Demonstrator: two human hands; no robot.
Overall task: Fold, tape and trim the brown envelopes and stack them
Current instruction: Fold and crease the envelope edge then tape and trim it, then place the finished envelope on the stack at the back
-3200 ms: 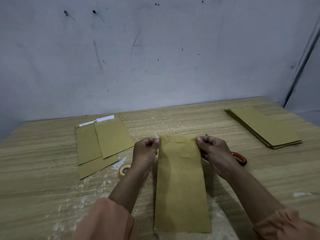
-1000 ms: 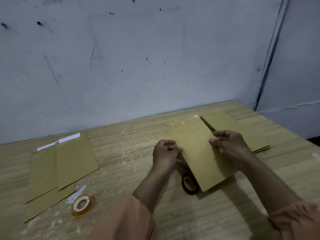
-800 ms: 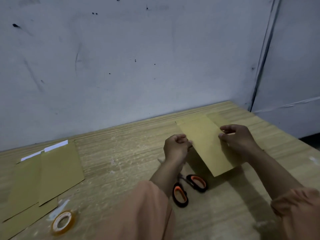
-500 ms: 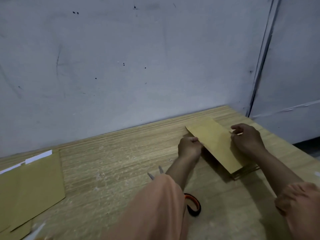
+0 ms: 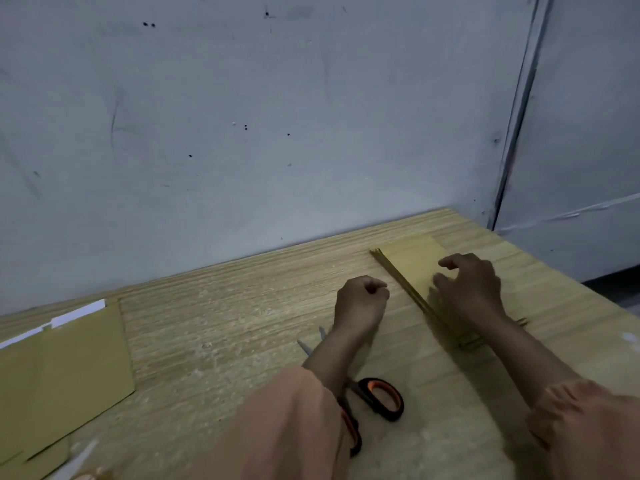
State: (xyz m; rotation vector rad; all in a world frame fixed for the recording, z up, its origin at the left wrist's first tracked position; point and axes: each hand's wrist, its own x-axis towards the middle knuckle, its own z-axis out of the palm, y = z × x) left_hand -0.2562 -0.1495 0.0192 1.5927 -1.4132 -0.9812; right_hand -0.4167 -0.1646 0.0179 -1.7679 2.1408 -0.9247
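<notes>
A stack of brown envelopes lies at the far right of the wooden table. My right hand hovers over or rests on the top envelope with its fingers loosely spread. Just left of the stack's edge, my left hand is curled into a fist and holds nothing. More brown envelopes, some with white strips showing at the top, lie at the left edge of the view.
Black and orange scissors lie on the table under my left forearm, blades pointing away. A grey wall stands close behind the table. A wall corner and the table's right edge are at the far right.
Both hands carried the folded envelope from the middle of the table to the right and laid it on the stack. They have let go; the view turned right.
</notes>
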